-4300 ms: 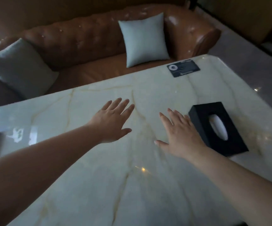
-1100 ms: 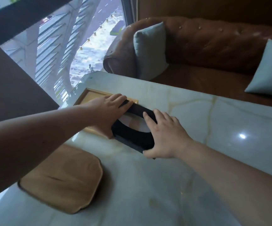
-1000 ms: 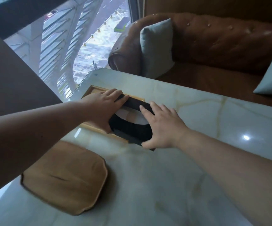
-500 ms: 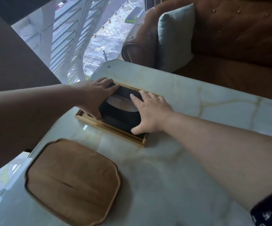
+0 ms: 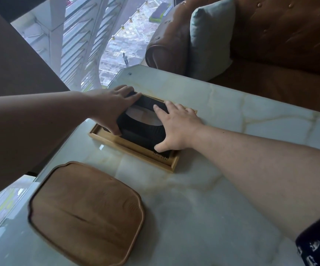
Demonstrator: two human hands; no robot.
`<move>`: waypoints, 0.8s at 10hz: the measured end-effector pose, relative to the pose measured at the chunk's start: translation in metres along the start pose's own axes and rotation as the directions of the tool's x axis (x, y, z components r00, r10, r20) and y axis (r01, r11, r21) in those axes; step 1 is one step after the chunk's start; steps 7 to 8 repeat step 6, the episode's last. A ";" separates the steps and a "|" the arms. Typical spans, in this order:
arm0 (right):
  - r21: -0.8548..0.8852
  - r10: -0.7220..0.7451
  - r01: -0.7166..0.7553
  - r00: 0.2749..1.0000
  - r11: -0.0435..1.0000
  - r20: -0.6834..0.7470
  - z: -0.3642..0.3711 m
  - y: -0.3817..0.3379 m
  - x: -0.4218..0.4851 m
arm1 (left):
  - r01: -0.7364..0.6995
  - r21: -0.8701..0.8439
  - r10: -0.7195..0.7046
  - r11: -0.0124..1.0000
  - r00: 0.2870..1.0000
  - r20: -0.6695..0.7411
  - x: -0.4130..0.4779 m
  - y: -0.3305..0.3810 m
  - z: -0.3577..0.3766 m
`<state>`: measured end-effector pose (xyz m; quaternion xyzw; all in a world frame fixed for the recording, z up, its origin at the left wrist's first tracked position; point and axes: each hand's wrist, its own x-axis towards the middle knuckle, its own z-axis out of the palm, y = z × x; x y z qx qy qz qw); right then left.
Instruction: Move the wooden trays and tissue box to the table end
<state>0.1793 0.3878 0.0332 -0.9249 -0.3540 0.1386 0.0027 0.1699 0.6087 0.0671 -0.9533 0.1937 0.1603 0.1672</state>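
A black tissue box with an oval opening sits inside a light rectangular wooden tray near the window end of the marble table. My left hand grips the box's left side and my right hand grips its right side, thumb down at the near corner. A darker, rounded wooden tray lies flat on the table closer to me, at the lower left, untouched.
A brown leather sofa with a pale blue cushion stands behind the table. A large window runs past the table's left end, and a dark panel rises at the left. The table edge is close to both trays.
Both hands carried the tissue box to the window end of the table and set it down into the rectangular tray. In the last half second the hands stay on the box.
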 end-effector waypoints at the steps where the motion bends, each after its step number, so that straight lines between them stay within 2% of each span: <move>1: -0.011 -0.006 0.006 1.000 1.000 -0.015 0.003 -0.002 0.001 | 0.004 -0.017 -0.004 1.000 1.000 0.004 -0.001 -0.002 0.004; 4: -0.018 -0.016 0.016 1.000 1.000 -0.007 0.008 -0.007 0.001 | 0.043 -0.032 -0.042 0.999 0.998 0.042 -0.007 0.004 0.013; 6: -0.020 0.004 -0.003 0.996 1.000 0.083 0.008 -0.009 -0.001 | 0.101 -0.030 -0.099 0.994 0.993 0.060 -0.012 0.013 0.027; 8: -0.020 0.004 -0.003 0.996 1.000 0.083 0.008 -0.009 -0.001 | 0.101 -0.030 -0.099 0.994 0.993 0.060 -0.012 0.013 0.027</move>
